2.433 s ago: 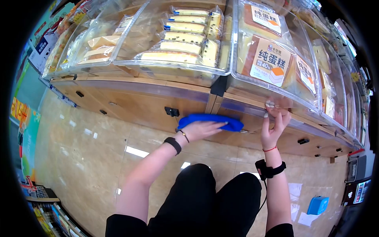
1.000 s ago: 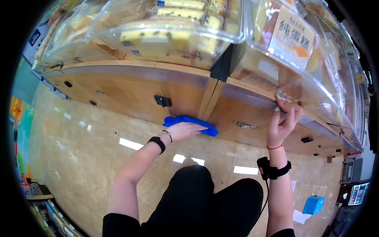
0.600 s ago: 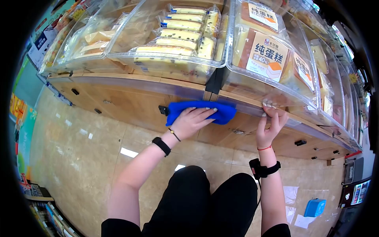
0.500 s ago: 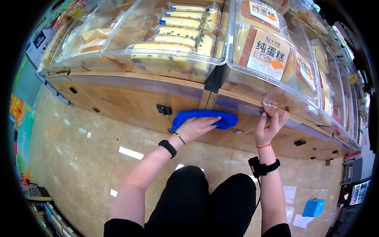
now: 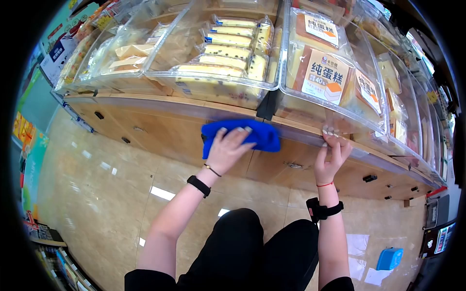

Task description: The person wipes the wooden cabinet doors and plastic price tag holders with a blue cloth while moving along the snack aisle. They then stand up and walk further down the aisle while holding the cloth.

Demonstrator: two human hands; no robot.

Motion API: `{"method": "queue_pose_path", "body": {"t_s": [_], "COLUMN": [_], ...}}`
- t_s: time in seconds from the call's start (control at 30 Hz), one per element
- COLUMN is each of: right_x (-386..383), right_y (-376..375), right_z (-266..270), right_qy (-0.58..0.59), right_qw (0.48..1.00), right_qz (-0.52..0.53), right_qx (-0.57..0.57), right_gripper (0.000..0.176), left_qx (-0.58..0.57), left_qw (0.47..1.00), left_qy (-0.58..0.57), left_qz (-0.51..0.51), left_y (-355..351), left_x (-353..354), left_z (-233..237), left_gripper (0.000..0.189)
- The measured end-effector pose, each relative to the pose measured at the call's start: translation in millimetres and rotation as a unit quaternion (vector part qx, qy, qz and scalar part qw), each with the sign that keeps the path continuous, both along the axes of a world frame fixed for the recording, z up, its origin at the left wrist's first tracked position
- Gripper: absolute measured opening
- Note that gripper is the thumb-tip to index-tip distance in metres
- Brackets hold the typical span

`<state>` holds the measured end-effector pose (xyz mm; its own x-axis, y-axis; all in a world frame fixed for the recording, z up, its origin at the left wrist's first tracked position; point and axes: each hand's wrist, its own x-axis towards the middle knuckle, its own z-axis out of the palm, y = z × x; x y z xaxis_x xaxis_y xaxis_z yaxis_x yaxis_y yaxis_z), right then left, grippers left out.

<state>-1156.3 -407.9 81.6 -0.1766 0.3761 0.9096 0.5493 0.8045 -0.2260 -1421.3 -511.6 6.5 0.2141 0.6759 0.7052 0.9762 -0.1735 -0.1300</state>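
Matt blue cloth (image 5: 242,133), smooth wooden shelf front (image 5: 165,131), glossy clear plastic bins (image 5: 218,85).

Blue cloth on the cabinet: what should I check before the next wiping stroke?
1. Left hand flat on the blue cloth, fingers spread: ok.
2. Cloth pressed against the wooden cabinet front, right under the shelf edge: ok.
3. Right hand bracing, fingers hooked over the shelf edge: ok.
4. Cloth fully covered by the palm: not ok, its right end sticks out loose.
5. Lids of the clear cake bins shut above the cloth: cannot tell.
6. Wood beneath the cloth clean: cannot tell, it is hidden.
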Motion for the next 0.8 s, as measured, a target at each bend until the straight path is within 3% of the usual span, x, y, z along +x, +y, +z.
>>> {"method": "queue_pose_path", "body": {"t_s": [0.03,0.1,0.13,0.23,0.4,0.47,0.53,0.67,0.8], "right_x": [-0.2,-0.3,-0.1,-0.4,1.5,2.2,2.6,0.6,2.6], "right_y": [-0.1,-0.5,-0.5,-0.5,-2.4,-2.5,-1.6,-5.6,-4.8], "right_z": [0.0,-0.2,-0.5,1.2,2.7,3.7,4.1,6.2,6.0], "right_qy": [0.000,0.001,0.003,0.001,-0.004,-0.008,-0.010,-0.007,-0.017], "right_qw": [1.000,1.000,1.000,1.000,1.000,1.000,1.000,1.000,1.000], "right_qz": [-0.001,0.001,0.004,0.007,0.018,0.016,0.015,0.010,0.010], "right_qx": [-0.001,-0.001,0.001,0.002,-0.015,-0.006,-0.004,-0.012,-0.015], "right_gripper": [0.027,0.027,0.027,0.027,0.028,0.028,0.028,0.028,0.029], "left_qx": [0.059,0.102,0.150,0.174,0.035,-0.013,-0.043,0.037,0.101], "left_qw": [0.997,0.963,0.930,0.919,0.981,0.990,0.995,0.990,0.946], "left_qy": [-0.020,-0.196,-0.309,-0.335,-0.174,-0.130,-0.074,-0.101,-0.281], "left_qz": [0.048,0.151,0.135,0.118,0.077,0.060,0.049,0.088,0.123], "left_y": [-1.0,-1.8,0.2,8.4,4.4,-2.0,-14.0,-13.6,-16.6], "left_x": [-7.5,-7.4,-6.3,9.0,23.4,21.1,11.9,-5.9,-18.2], "left_z": [5.5,14.9,17.3,15.8,-85.6,-91.7,-78.4,-29.4,-1.5], "left_gripper": [0.042,0.050,0.056,0.056,0.034,0.033,0.034,0.039,0.058]}}
